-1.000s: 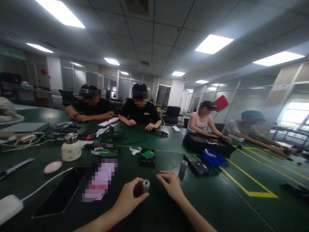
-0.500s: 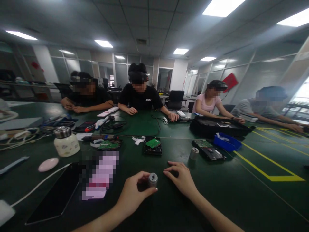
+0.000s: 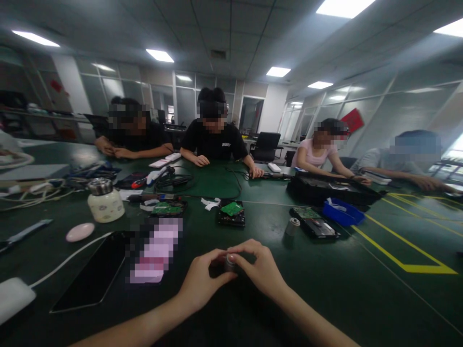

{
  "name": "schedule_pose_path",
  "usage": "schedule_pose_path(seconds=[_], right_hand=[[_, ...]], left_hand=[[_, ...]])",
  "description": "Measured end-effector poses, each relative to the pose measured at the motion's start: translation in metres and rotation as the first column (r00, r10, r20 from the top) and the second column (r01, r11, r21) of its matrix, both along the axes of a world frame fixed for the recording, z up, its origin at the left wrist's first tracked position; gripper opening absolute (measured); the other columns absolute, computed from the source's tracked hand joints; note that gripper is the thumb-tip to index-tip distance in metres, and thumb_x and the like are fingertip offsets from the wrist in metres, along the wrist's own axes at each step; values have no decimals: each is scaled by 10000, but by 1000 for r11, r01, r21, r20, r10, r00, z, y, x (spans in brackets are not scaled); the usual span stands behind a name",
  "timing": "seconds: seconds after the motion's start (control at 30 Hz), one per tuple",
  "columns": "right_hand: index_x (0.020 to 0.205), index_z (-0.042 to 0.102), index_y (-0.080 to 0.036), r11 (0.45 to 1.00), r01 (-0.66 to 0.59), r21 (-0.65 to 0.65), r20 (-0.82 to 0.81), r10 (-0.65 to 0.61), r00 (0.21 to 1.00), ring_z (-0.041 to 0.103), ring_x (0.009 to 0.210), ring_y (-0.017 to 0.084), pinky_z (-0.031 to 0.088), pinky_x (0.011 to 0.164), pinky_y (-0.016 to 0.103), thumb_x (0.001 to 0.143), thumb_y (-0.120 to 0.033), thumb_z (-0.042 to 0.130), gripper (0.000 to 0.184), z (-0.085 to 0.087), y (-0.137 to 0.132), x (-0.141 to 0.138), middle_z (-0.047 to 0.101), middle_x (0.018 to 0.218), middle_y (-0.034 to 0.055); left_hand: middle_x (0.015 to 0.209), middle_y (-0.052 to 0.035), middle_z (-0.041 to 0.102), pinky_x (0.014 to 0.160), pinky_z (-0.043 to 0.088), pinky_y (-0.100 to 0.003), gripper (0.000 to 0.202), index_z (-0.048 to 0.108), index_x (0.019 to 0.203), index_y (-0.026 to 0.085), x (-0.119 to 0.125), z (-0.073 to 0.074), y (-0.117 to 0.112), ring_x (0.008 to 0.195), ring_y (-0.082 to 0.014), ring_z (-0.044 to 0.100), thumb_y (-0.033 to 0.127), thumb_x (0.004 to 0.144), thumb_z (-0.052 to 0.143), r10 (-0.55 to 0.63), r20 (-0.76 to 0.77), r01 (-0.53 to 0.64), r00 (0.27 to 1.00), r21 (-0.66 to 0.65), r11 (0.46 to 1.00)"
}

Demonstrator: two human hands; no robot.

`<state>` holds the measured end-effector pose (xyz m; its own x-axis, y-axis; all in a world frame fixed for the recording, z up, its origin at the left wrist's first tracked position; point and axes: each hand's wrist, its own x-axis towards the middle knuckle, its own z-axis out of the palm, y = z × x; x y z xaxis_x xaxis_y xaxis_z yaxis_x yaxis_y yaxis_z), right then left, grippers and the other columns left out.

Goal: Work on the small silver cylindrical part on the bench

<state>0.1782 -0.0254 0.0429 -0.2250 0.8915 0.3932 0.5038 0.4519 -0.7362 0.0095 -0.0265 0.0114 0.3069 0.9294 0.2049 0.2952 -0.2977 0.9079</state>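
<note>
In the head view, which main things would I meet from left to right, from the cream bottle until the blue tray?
Cream bottle, blurred pink item, left hand, metal cylinder at the fingers, right hand, second cylinder, blue tray.

A green table [image 3: 361, 301] spanned the frame's lower half, yellow tape [image 3: 430, 269] marking its right side. At left stood a cream flask [image 3: 105, 205] near a pink oval object [image 3: 80, 232]; a black tablet [image 3: 90, 274] lay at lower left beside a pixelated pink item [image 3: 157, 248]. Near centre lay a hard drive [image 3: 232, 217]; to its right, a metal cylinder [image 3: 292, 227] and a blue tray [image 3: 343, 215].
</note>
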Motion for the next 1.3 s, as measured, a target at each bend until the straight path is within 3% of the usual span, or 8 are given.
schedule_pose_path(seconds=[0.2,0.37,0.43,0.6,0.83,1.07,1.3], right_hand=[[927,719,-259,995,-103,6,-100,103,990,639,892,204,468,834,357,844,-257,628,124,-11,-2,1,716,919,26],[883,661,-209,995,-96,9,-223,95,970,633,944,212,487,847,367,865,-349,601,153,-24,-6,2,690,976,62],[840,637,-201,997,-81,-5,-249,77,965,636,924,213,492,831,369,871,-363,593,171,-24,-6,3,685,954,65],[984,664,-212,994,-105,-29,-237,95,967,630,909,207,489,832,360,838,-318,640,182,-20,-6,2,680,957,55],[817,684,-210,997,-68,-29,-253,58,966,644,885,200,498,819,342,851,-336,623,144,-23,-2,-6,688,907,49],[872,698,-225,998,57,-18,-137,-59,989,635,908,205,484,837,349,874,-367,567,193,-19,3,14,691,935,47],[824,758,-266,975,224,-14,116,-220,968,550,1049,315,357,921,533,768,-339,676,123,-34,15,53,670,1062,92]], left_hand=[[893,-12,716,772,480,-277,222,667,931,198,2,-1,-1,843,-191,646,205,716,721,-2,0,2,1000,11,1000],[895,-6,710,767,476,-274,204,659,926,204,2,0,-1,839,-185,642,205,729,713,-10,1,9,1000,17,1000],[885,-1,710,768,475,-270,186,661,903,206,2,1,-1,836,-182,643,201,726,719,-13,2,13,1000,15,1000],[863,4,705,753,474,-262,171,656,888,200,1,2,-1,815,-174,642,195,728,716,-13,7,13,1000,13,1000],[811,9,691,727,468,-253,130,646,825,191,2,1,0,777,-168,626,209,721,722,0,-16,0,1000,18,1000],[840,5,699,752,465,-282,158,650,847,207,1,2,0,804,-188,627,249,715,726,4,-38,-3,999,25,1000],[874,-2,708,765,472,-295,189,650,870,217,2,4,0,831,-201,637,280,711,731,5,-54,-5,999,1,1000]])
